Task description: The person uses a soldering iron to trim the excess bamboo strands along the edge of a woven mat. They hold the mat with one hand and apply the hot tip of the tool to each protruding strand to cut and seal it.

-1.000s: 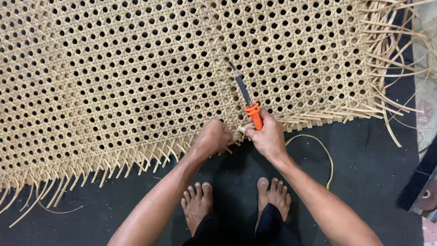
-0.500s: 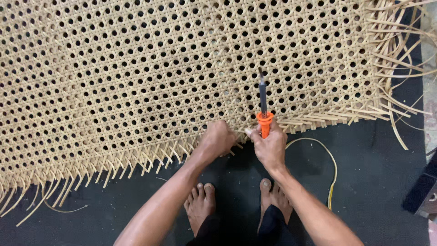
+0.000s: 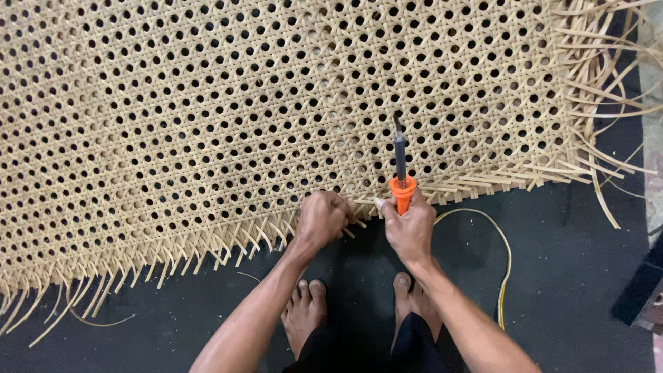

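Note:
A large woven cane sheet [image 3: 242, 117] with a pattern of round holes lies flat on the dark floor. Its near edge ends in loose cane strip ends. My left hand [image 3: 322, 217] is closed on strip ends at that near edge. My right hand [image 3: 409, 226] grips an orange-handled tool [image 3: 401, 186] whose dark metal shaft points away from me and lies over the weave, just right of my left hand. A thin yellowish cord [image 3: 503, 255] curves from the tool across the floor to the right.
My bare feet [image 3: 307, 311] stand on the dark floor [image 3: 573, 262] just below the sheet's edge. Long loose cane strips [image 3: 608, 145] fan out at the sheet's right side. A dark object [image 3: 639, 293] sits at the right border.
The tool's shaft has swung from leaning left to pointing nearly straight away from me. Both hands stay at the sheet's near edge.

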